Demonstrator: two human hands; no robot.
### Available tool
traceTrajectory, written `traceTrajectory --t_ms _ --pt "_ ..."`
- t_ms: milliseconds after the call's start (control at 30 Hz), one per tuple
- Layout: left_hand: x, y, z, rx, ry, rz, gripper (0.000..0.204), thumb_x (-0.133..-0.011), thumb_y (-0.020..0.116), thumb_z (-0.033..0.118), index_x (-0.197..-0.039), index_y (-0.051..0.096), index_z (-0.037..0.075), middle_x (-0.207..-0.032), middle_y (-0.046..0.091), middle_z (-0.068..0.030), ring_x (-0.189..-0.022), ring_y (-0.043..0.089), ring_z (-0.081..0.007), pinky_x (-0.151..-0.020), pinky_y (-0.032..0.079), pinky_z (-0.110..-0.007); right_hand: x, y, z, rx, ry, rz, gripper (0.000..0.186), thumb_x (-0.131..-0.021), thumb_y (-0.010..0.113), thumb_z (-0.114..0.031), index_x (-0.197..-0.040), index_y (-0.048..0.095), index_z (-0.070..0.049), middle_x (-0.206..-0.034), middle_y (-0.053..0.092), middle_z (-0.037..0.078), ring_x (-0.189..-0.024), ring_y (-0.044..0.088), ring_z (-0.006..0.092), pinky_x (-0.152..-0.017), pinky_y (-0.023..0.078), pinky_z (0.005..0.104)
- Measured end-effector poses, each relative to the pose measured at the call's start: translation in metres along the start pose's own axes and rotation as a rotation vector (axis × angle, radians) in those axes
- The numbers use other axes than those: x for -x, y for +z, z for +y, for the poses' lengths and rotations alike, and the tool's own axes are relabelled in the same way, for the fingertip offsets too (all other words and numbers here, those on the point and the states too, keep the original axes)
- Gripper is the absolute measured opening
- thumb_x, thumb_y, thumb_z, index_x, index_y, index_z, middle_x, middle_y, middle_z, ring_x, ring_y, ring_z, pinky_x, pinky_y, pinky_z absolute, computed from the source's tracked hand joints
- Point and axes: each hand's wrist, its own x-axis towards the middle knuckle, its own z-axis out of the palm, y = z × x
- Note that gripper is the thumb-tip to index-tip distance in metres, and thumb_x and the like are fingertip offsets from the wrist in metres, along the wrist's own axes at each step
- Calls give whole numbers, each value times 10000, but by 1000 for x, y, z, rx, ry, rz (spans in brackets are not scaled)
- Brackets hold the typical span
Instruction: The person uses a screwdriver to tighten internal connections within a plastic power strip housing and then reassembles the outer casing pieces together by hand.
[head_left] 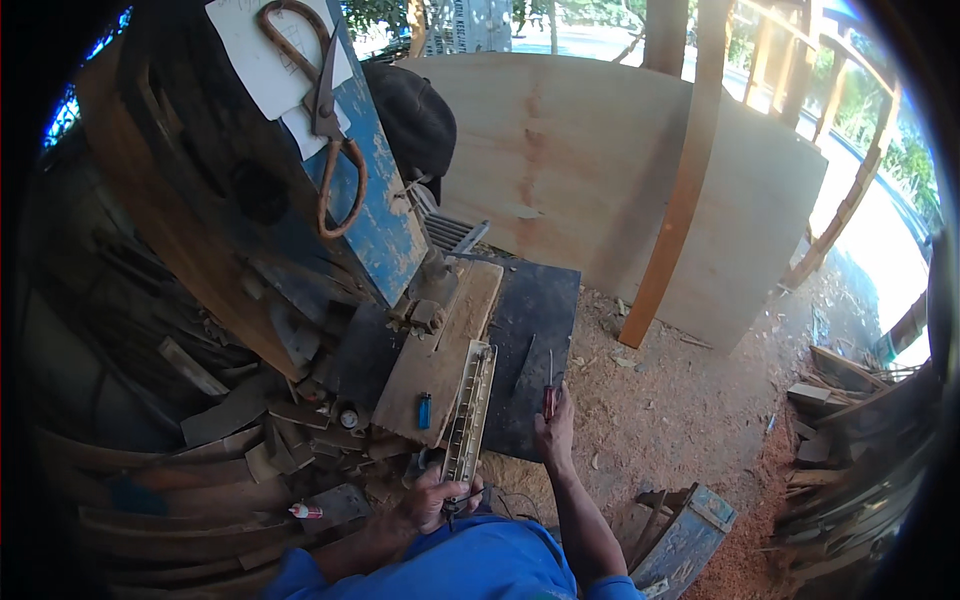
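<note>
A: What is held by the left hand [432, 500]?

B: The near end of a long, pale slotted cover [469, 412] is gripped, with the fingers closed around it. The cover is laid along the right edge of the wooden board [440, 350] on the machine table [535, 330], running away from the person.

A: And the right hand [555, 432]?

B: A red-handled screwdriver [549, 392] is clasped in its closed fingers, just right of the cover, above the dark table surface. The shaft is pointed away from the person.

A: What else is seen near the cover?

B: A blue lighter [424, 410] is laid on the board, just left of the cover. Rusty shears [322, 110] are hung on the blue machine housing [385, 225], well beyond the cover's far end. Wood offcuts [240, 440] are piled to the left, and a large plywood sheet [600, 170] is leaned behind the table.
</note>
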Motion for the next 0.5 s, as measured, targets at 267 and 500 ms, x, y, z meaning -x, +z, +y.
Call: traceTrajectory --t_ms 267,500 --pt "11 7 -4 -65 81 102 447 -928 509 28 -1366 447 -34 -1076 632 -157 -925 652 -248 -850 552 -380 -26 45 19 122 -72 -32 480 -791 667 -36 -1258 556 -46 -1059 542 208 -1012 516 381 -885 429 483" --pt "-1 20 -22 -160 90 176 485 -943 527 100 -1403 426 -16 -1119 641 -184 -984 666 -284 -860 557 -410 -22 30 5 211 -130 -63 499 -799 735 -128 -1267 571 -67 -1103 532 223 -1064 522 401 -920 442 489"
